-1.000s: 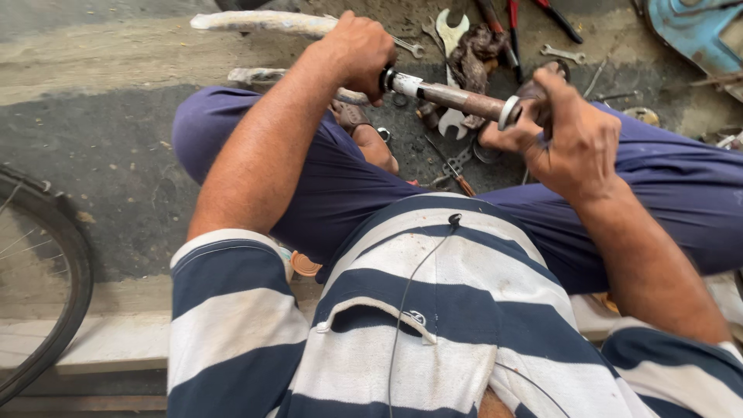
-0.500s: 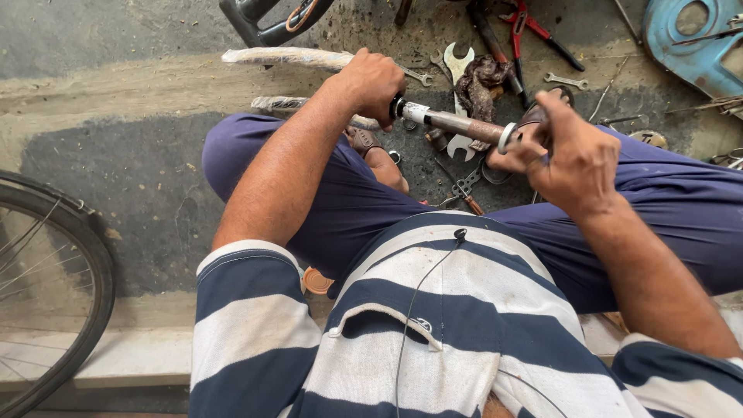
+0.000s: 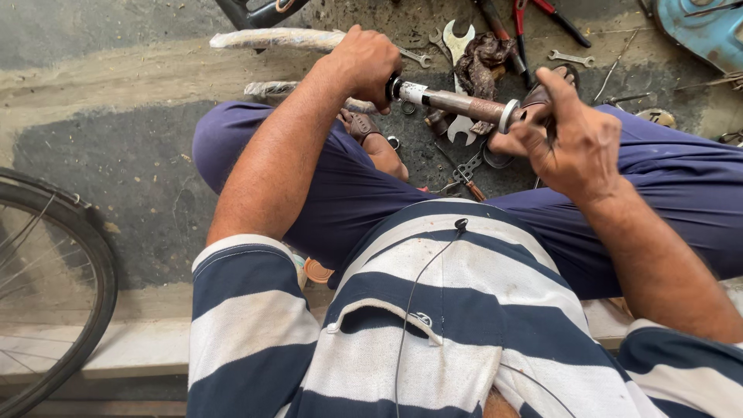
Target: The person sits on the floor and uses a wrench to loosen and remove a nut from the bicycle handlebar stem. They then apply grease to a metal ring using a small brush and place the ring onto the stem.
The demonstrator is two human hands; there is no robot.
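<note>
I sit on a low ledge with my knees apart. My left hand is closed around the left end of a rusty metal tube that has a white band and a pale ring on it. My right hand grips the tube's right end at the ring, fingers curled over a dark part there. The tube lies level between both hands, above the ground between my legs.
Spanners, a dirty rag, red-handled pliers and small rings lie on the ground beyond the tube. A wrapped bar lies at the far left, a bicycle wheel at the left edge, a blue part top right.
The view has shifted so the hands and tube sit lower and further right in the frame. Both hands keep their hold on the tube; the right hand has turned slightly on its end.
</note>
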